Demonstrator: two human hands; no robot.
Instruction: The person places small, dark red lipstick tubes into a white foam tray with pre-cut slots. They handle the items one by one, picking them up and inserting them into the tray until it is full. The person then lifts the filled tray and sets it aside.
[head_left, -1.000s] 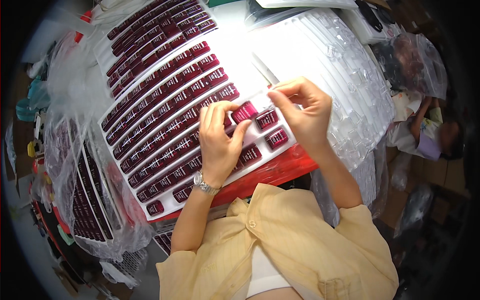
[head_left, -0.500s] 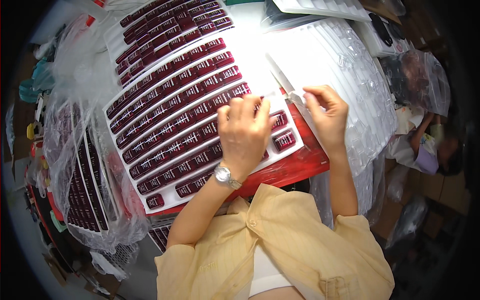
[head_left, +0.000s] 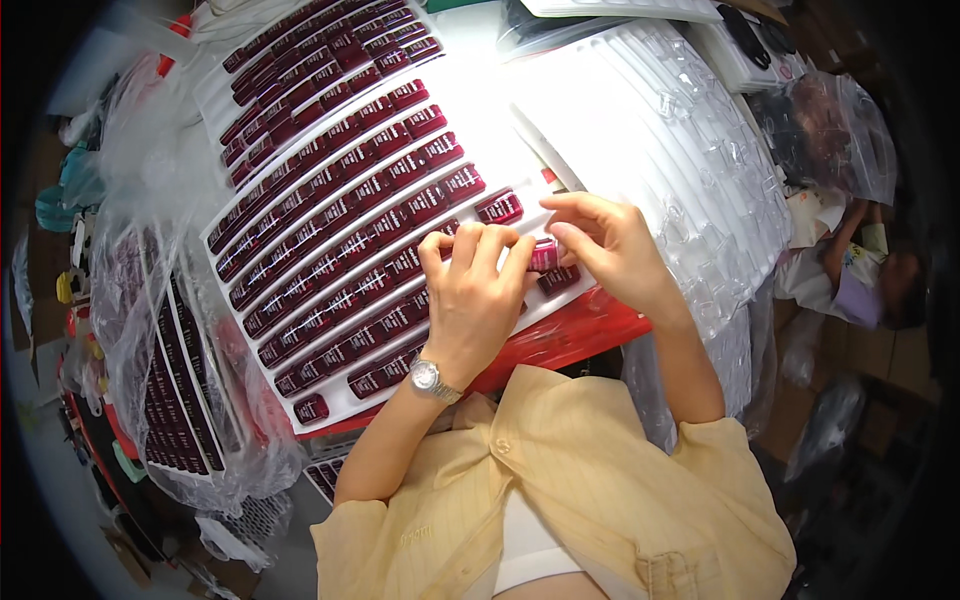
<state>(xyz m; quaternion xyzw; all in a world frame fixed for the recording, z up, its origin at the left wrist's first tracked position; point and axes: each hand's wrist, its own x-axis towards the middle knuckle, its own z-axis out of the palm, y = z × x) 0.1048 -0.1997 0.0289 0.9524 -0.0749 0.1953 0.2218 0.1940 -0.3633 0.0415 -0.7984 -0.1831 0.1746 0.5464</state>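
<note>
Since 0.5 s ago both hands have closed in toward each other over the near end of the tray, and the right one, which was off to the side by the clear trays, now meets the left at 1 small piece. Biggest thing I see is the white tray (head_left: 500,150), tilted across the table w/ rows of dark red tubes (head_left: 350,230) lying flat in its slots; the near-right slots look partly bare. Just right of it sits a stack of clear blister trays (head_left: 680,130), empty. At far left, plastic bags (head_left: 150,330) hold more filled trays. Under the white tray's near edge a red board (head_left: 570,335) shows. My left hand (head_left: 470,295), watch at wrist, lies palm-down on the tray, fingers curled. My right hand (head_left: 610,245) pinches 1 dark red tube (head_left: 543,255) w/ thumb & fingers, left fingertips touching it too, right above the tray's near-right rows.
</note>
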